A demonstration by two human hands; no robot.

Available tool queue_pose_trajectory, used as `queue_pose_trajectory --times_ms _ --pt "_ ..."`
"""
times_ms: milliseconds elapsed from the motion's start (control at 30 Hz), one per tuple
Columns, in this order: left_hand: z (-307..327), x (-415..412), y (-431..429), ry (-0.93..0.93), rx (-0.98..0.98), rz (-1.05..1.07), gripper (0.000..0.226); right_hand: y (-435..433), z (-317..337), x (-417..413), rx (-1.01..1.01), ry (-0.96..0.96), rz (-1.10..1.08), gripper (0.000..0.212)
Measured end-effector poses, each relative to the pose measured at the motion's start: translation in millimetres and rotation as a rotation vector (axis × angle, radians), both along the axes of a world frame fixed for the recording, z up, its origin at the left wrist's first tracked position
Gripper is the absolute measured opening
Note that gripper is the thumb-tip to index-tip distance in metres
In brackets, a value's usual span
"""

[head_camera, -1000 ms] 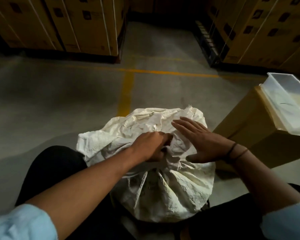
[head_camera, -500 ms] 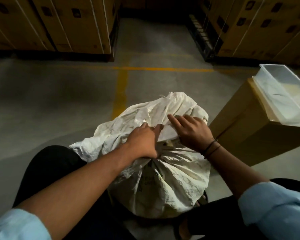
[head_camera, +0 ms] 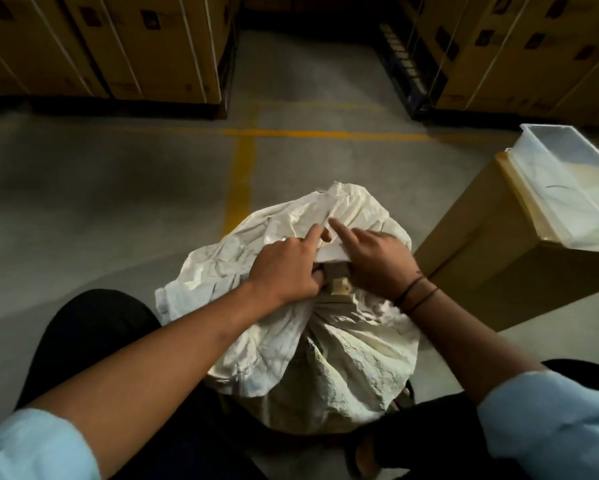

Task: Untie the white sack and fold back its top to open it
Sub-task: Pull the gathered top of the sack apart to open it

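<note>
Both hands meet at the white sack (head_camera: 312, 344) neck. Left hand (head_camera: 287, 268) and right hand (head_camera: 377, 268) pinch the tie (head_camera: 339, 284) between them, forefingers pointing far; loose top lies beyond.

White sack's (head_camera: 312, 344) tie, hidden beneath both hands' fingers (head_camera: 313, 233).

We saw the white sack (head_camera: 325, 358) as coarse, crinkled matt woven cloth. The tub (head_camera: 575, 181) looked like smooth translucent plastic, the box (head_camera: 492, 271) under it matt cardboard, the floor (head_camera: 118, 202) dull concrete.
</note>
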State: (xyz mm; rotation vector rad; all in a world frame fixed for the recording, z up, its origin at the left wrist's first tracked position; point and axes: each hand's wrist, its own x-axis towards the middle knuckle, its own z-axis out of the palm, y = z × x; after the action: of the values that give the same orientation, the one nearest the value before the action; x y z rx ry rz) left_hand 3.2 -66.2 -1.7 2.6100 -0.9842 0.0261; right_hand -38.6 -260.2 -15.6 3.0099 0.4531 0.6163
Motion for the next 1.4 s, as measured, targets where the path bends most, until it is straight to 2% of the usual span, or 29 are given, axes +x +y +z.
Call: queue_pose_trajectory --times_ms 67,100,167,233,333,400,433,467,533,600,667,733,767,833,900,933,1033,1100,1133,1200,1267,1333,1400 --pt "2.0 8.6 -1.2 0.305 -0.034 0.011 0.069 -16.5 5.7 1.2 -0.110 -0.119 0.024 0.051" --pt "2.3 13.5 -1.1 0.399 -0.027 0.004 0.077 -21.6 6.4 0.7 -0.162 -0.176 0.034 0.042" --pt "2.3 20.4 1.2 0.449 0.047 -0.016 0.089 -20.4 7.6 -0.4 -0.198 -0.242 0.074 0.036" --pt "2.0 18.4 3.1 0.335 0.129 0.009 0.070 -7.2 8.3 0.7 -0.161 -0.189 0.146 0.043" --pt "6.3 6.4 1.9 0.008 0.244 0.006 0.033 15.1 5.8 -6.0 -0.045 0.169 0.216 0.067" --pt "8.4 -2.8 -1.3 -0.104 0.242 -0.040 0.022 19.7 2.8 -9.8 0.008 0.342 0.156 0.092" --pt "8.6 -5.7 -2.7 -0.110 0.212 -0.050 0.020 19.7 -0.9 -10.2 0.016 0.334 0.112 0.099" --pt "8.5 -7.2 -4.1 -0.086 0.167 -0.043 0.020 19.2 -5.4 -9.3 0.018 0.274 0.074 0.098" --pt "6.4 -5.0 -5.1 0.031 0.074 -0.020 0.029 15.5 -13.1 -3.5 -0.002 0.117 0.044 0.083" --pt "4.5 2.6 -1.5 0.246 0.032 -0.040 0.055 11.1 -16.5 1.8 -0.062 -0.006 0.054 0.062" --pt "5.3 11.6 4.6 0.449 0.040 -0.080 0.082 6.5 -16.5 3.7 -0.083 -0.076 0.064 0.063" --pt "4.7 19.2 8.7 0.553 0.067 -0.074 0.097 5.4 -12.3 1.5 -0.067 -0.184 0.104 0.059" --pt "3.8 20.8 9.1 0.554 0.078 -0.062 0.097 6.2 -8.9 0.1 -0.054 -0.266 0.145 0.049" --pt "-0.1 20.5 8.5 0.403 0.081 -0.013 0.076 9.8 -1.3 -0.6 -0.052 -0.355 0.266 0.035" --pt "-1.4 17.7 7.8 0.153 0.084 0.037 0.048 14.0 7.9 0.4 -0.055 -0.273 0.385 0.037" --pt "-3.0 16.0 7.2 0.045 0.102 0.045 0.037 16.0 11.4 0.9 -0.041 -0.163 0.398 0.044" --pt "-7.4 8.9 4.3 -0.217 0.190 0.044 0.018 18.6 21.5 -2.1 0.030 0.339 0.218 0.078" --pt "-12.1 2.9 -1.0 -0.313 0.217 0.014 0.019 16.3 18.0 -3.3 0.137 0.606 0.076 0.091" --pt "-13.5 0.2 -3.7 -0.329 0.190 -0.012 0.023 15.0 13.8 -3.1 0.240 0.673 0.031 0.090" --pt "-13.5 -3.0 -8.3 -0.340 0.133 -0.047 0.026 10.2 7.7 1.4 0.391 0.716 -0.006 0.072" --pt "-9.4 -3.2 -9.7 -0.279 0.118 -0.064 0.021 7.2 5.8 5.5 0.315 0.647 -0.028 0.053" --pt "-9.2 2.9 -9.9 -0.090 0.115 -0.051 0.040 4.6 3.1 6.4 0.079 0.379 -0.011 0.051" --pt "-3.8 10.7 -7.5 0.212 0.057 -0.010 0.067 5.2 -4.3 4.1 -0.113 0.062 0.012 0.036"
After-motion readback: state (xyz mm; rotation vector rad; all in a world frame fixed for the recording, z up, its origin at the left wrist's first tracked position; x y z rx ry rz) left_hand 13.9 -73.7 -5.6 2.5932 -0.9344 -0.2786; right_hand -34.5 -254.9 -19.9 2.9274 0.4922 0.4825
